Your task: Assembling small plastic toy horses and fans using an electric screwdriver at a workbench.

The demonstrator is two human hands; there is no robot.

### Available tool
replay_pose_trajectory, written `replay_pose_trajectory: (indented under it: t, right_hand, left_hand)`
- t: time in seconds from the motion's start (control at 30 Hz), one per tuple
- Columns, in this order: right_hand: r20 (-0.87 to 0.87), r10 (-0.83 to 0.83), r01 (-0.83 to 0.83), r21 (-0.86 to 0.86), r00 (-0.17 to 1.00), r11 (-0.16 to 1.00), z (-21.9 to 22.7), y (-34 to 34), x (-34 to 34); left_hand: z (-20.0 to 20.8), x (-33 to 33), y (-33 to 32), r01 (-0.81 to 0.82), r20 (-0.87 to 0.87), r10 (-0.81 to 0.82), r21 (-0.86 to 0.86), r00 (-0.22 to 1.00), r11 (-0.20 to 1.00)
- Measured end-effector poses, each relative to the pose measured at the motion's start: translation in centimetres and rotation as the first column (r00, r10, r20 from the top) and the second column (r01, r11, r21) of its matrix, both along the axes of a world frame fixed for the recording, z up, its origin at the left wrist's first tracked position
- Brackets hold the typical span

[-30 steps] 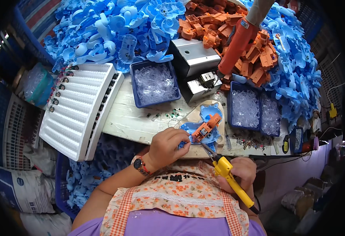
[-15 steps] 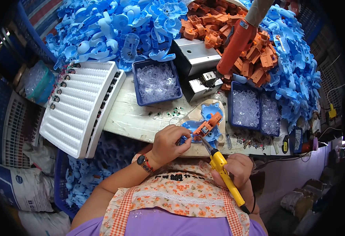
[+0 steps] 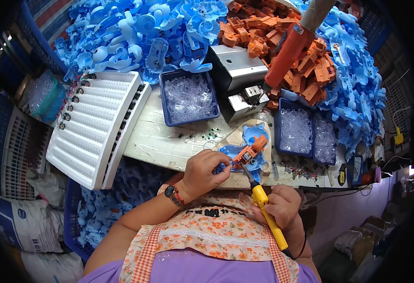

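My right hand (image 3: 283,207) grips a yellow soldering iron (image 3: 269,214), its metal tip pointing up and left at an orange plastic part (image 3: 254,148). That part lies in a light blue plastic shell (image 3: 252,130), which rests in a beige holder (image 3: 235,134). Small metal and dark pieces show inside the orange part. My left hand (image 3: 202,175) is closed in a pinch beside the orange part's lower left end. What its fingertips hold, if anything, is too small to make out. Whether the iron's tip touches the part I cannot tell.
White ridged trays (image 3: 94,127) stand at the left. Blue bins (image 3: 189,99) of clear plastic pieces flank a metal device (image 3: 237,70). An orange tool (image 3: 289,54) hangs above it. Piles of blue shells (image 3: 141,37) and orange parts (image 3: 306,70) fill the back.
The soldering iron and my right hand have shifted slightly, with the iron's handle end moving a little left. My left hand stays pinched in nearly the same place.
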State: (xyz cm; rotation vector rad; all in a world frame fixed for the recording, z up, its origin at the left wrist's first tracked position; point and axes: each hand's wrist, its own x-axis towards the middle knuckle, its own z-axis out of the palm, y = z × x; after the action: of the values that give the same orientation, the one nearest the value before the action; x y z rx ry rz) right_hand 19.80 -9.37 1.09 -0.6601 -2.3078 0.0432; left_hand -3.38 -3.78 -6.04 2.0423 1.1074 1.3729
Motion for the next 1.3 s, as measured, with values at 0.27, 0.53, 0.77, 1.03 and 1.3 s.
replay_pose_trajectory:
  t: [0.27, 0.53, 0.77, 1.03, 1.3]
  right_hand:
    - [-0.082, -0.084, 0.085, 0.01, 0.993, 0.996, 0.2, -0.4, -0.3]
    - [-0.007, -0.041, 0.041, 0.016, 0.999, 0.999, -0.3, -0.3, 0.4]
    - [-0.019, -0.067, 0.067, 0.001, 0.998, 0.998, -0.3, -0.5, 0.4]
    - [-0.229, -0.176, 0.164, -0.074, 0.957, 0.984, -0.8, -1.3, 1.2]
    - [-0.709, -0.537, -0.033, -0.617, 0.458, 0.786, -2.7, -2.3, 1.6]
  left_hand:
    - [0.0, 0.1, 0.0, 0.001, 0.008, -0.001, 0.006, 1.0, 1.0]
    - [0.2, 0.1, -0.1, 0.003, 0.011, -0.003, -0.01, 1.0, 1.0]
    - [0.5, 0.1, -0.1, -0.009, 0.009, 0.01, -0.053, 1.0, 0.999]
    - [0.5, 0.1, 0.0, -0.02, 0.013, 0.02, -0.048, 1.0, 0.999]
    - [0.7, 0.2, 0.0, -0.019, -0.003, 0.019, -0.058, 1.0, 0.998]
